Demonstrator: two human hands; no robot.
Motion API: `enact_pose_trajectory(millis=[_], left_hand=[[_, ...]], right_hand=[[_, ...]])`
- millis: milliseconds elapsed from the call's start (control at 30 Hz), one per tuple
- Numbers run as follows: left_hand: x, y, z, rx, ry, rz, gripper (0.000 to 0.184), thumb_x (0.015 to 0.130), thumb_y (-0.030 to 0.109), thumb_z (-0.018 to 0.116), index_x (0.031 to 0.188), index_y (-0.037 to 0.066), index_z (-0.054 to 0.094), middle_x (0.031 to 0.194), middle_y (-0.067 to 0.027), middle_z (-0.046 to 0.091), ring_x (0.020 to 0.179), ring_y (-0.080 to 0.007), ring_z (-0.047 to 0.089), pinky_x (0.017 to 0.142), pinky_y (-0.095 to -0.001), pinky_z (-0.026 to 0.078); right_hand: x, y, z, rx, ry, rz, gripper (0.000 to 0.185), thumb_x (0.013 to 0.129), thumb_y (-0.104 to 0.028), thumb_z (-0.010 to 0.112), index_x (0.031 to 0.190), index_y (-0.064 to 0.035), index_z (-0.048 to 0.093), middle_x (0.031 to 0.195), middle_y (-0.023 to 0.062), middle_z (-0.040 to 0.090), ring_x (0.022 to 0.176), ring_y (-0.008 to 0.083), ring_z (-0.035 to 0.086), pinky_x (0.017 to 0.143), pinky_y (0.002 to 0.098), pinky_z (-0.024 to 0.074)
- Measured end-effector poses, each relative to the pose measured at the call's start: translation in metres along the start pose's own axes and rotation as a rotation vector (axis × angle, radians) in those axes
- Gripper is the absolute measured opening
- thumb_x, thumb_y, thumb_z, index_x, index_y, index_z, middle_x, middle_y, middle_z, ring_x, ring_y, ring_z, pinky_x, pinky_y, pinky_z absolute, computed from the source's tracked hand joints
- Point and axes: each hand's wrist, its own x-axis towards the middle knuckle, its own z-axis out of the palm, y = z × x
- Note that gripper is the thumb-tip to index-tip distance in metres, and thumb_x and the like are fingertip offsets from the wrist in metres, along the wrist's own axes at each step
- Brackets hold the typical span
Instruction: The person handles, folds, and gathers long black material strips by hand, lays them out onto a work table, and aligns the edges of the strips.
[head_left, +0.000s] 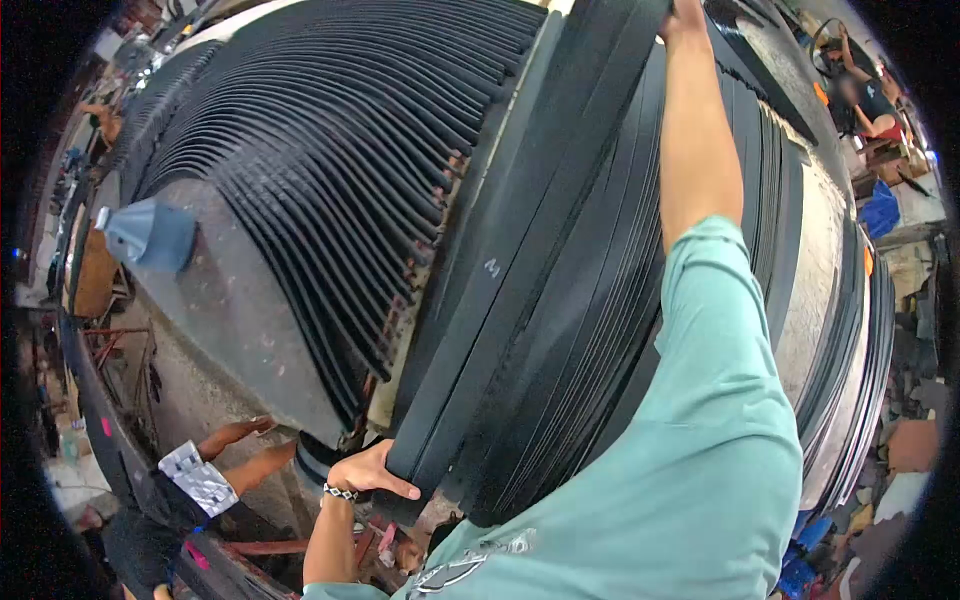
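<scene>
A wide black strip (487, 268) with a small pale mark runs from the lower middle up to the top. My left hand (372, 473), a bracelet at its wrist, grips the lower end of this strip, thumb on top. At the top edge my right hand (686, 22) is at the far end of the black strips, its fingers partly cut off by the frame and hard to make out. Under and to the right of the strip lie many stacked black strips (600, 290). Rows of thin black strips (330, 130) lie side by side at the upper left.
A blue-grey jug (160, 236) stands on the grey table (250, 310) at left. A person's arms (255, 465) show at lower left, near the table edge. Another person (870, 105) is at the upper right. More black strips (850, 370) hang at the right edge.
</scene>
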Motion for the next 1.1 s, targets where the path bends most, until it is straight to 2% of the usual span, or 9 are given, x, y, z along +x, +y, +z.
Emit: enact_pose_trajectory(millis=[100,133,233,300,533,700,800,900,1100], left_hand=[[0.028,0.026,-0.002,-0.064,0.025,0.035,0.079,0.064,0.006,0.095,0.134,-0.003,0.059,0.125,-0.0058,0.066,0.114,-0.0178,0.059,0.103,-0.0341,0.046],[0.038,0.023,-0.009,-0.083,-0.035,0.003,0.079,0.064,0.006,0.096,0.133,-0.003,0.059,0.125,-0.0059,0.066,0.114,-0.0177,0.06,0.103,-0.0341,0.046],[0.045,0.05,-0.003,0.038,0.156,-0.022,0.07,0.069,0.014,0.095,0.128,-0.004,0.063,0.12,-0.0051,0.069,0.109,-0.0154,0.061,0.1,-0.0293,0.046],[0.05,0.043,-0.005,0.02,0.124,-0.003,0.069,0.069,0.014,0.095,0.128,-0.004,0.063,0.119,-0.0048,0.069,0.108,-0.0151,0.061,0.099,-0.0292,0.046],[0.051,0.039,0.004,0.081,0.185,-0.062,0.067,0.069,0.014,0.094,0.126,-0.005,0.064,0.116,-0.0038,0.07,0.107,-0.0136,0.059,0.099,-0.0286,0.046],[0.053,0.031,0.01,0.121,0.217,-0.023,0.064,0.07,0.014,0.093,0.125,-0.004,0.065,0.114,-0.0035,0.071,0.104,-0.014,0.06,0.099,-0.0287,0.046],[0.054,0.031,0.012,0.164,0.233,-0.01,0.066,0.07,0.014,0.093,0.126,-0.004,0.064,0.115,-0.0039,0.071,0.105,-0.0139,0.06,0.098,-0.029,0.046],[0.054,0.034,0.012,0.164,0.229,0.011,0.067,0.071,0.015,0.093,0.128,-0.005,0.063,0.117,-0.0067,0.071,0.107,-0.0162,0.061,0.098,-0.031,0.047],[0.047,0.043,0.013,0.128,0.243,-0.017,0.073,0.071,0.017,0.093,0.13,-0.007,0.06,0.122,-0.0095,0.069,0.11,-0.019,0.062,0.099,-0.0317,0.047]], right_hand=[[0.004,0.033,-0.005,0.005,0.137,0.192,0.045,0.095,-0.035,0.066,0.125,-0.0016,0.063,0.11,0.0166,0.072,0.096,0.0322,0.071,0.091,0.049,0.0573],[0.009,0.062,-0.032,-0.189,0.298,0.21,0.053,0.095,-0.039,0.066,0.13,-0.0002,0.06,0.125,0.0207,0.066,0.115,0.0346,0.063,0.1,0.0523,0.0502],[-0.041,0.149,-0.125,-0.952,0.777,0.334,0.094,0.079,-0.059,0.08,0.135,0.012,0.055,0.128,0.0279,0.064,0.128,0.0318,0.059,0.106,0.0448,0.0483],[-0.094,0.172,-0.125,-1.255,0.747,0.052,0.089,0.081,-0.055,0.079,0.137,0.0095,0.056,0.135,0.0264,0.062,0.127,0.0322,0.06,0.106,0.0407,0.0473],[-0.081,0.195,-0.139,-1.695,0.482,0.016,0.088,0.082,-0.057,0.069,0.139,0.0083,0.053,0.132,0.0308,0.062,0.128,0.0397,0.059,0.108,0.0433,0.0463],[-0.132,0.209,-0.008,-2.053,0.162,-0.164,0.049,0.086,-0.037,0.064,0.116,0.0022,0.068,0.125,0.0199,0.063,0.115,0.0361,0.061,0.094,0.0516,0.0518],[-0.148,0.249,0.022,-2.068,-0.001,-0.277,0.047,0.09,-0.039,0.062,0.111,0.002,0.071,0.124,0.0164,0.063,0.122,0.0323,0.054,0.097,0.0489,0.0476],[-0.167,0.257,0.059,-1.985,-0.005,-0.072,0.047,0.089,-0.042,0.069,0.11,0.0002,0.071,0.11,0.0156,0.067,0.115,0.0313,0.057,0.095,0.0445,0.0447],[-0.164,0.273,0.064,-2.098,0.277,-0.168,0.053,0.077,-0.029,0.081,0.12,-0.0018,0.064,0.105,0.0132,0.069,0.105,0.0288,0.06,0.09,0.0422,0.044]])
